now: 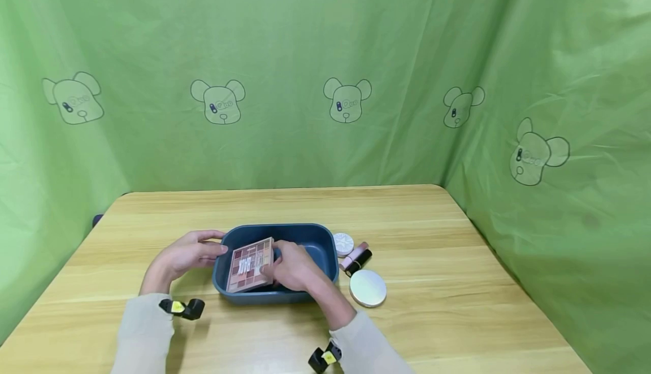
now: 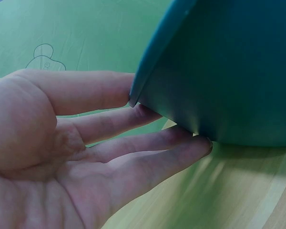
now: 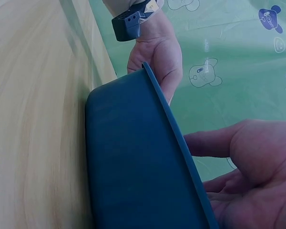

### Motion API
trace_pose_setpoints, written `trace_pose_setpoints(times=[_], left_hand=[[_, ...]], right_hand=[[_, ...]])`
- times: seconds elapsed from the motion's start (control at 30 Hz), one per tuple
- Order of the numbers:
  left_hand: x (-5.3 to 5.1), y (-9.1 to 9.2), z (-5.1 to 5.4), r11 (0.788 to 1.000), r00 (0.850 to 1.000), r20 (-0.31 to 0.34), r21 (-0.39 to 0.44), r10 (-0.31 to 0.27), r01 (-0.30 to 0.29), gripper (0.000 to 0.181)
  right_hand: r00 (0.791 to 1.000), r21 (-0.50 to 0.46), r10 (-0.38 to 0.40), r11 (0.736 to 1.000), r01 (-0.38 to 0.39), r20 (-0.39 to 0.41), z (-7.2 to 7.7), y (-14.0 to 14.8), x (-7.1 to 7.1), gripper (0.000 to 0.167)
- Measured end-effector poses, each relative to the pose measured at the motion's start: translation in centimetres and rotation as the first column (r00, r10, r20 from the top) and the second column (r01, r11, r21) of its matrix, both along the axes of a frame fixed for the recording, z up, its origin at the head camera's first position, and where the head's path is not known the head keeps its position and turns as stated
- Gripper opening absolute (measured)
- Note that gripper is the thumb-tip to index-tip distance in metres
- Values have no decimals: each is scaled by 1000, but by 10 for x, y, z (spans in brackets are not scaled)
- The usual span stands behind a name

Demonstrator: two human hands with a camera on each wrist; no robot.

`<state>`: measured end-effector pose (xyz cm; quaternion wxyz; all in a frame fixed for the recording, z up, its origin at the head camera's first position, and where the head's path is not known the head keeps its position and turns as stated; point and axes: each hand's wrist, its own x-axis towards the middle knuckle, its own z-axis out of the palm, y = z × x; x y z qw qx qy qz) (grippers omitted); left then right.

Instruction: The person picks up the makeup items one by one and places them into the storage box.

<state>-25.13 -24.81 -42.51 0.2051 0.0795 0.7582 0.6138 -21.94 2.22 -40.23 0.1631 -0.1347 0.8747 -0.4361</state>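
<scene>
1. The eyeshadow palette (image 1: 249,265) is inside the dark blue bin (image 1: 322,252), in its left part, at the lower centre of the frame. Its patterned face is turned up; whether it lies flat on the bin's floor cannot be told.

2. The right hand (image 1: 295,266) reaches into the bin and pinches the palette's right edge, thumb on the face and fingers at the side. The right wrist view hides this grip behind the bin's wall.

3. The left hand (image 1: 185,252) is at the bin's left end, thumb at the rim, fingers nearly straight and touching the outer wall.

4. Four pieces lie on the worktop (image 1: 458,306) right of the bin: a white embossed compact (image 1: 343,244), a pink lipstick tube (image 1: 354,256), a black lipstick tube (image 1: 359,262) and, below them, a round silver compact (image 1: 368,288). No hand touches these.

5. As a judgement, handling of the palette is partway: it is within the walls but not yet released. The four pieces remain outside the bin.
</scene>
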Motion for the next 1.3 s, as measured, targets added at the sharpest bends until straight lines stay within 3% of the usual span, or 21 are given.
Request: trace_pose_setpoints(times=[0.6,0.97,1.3], left_hand=[[0,0,-1,1000,1000,2,4,3,-3,62],[0,0,0,1000,1000,2,-1,6,-6,62],[2,0,0,1000,1000,5,-15,7,-7,62]], right_hand=[[999,75,15,997,-11,-48,1,2,0,54],[996,140,29,990,-17,-79,-1,3,-2,25],[998,155,37,988,-29,-50,-2,4,-1,27]])
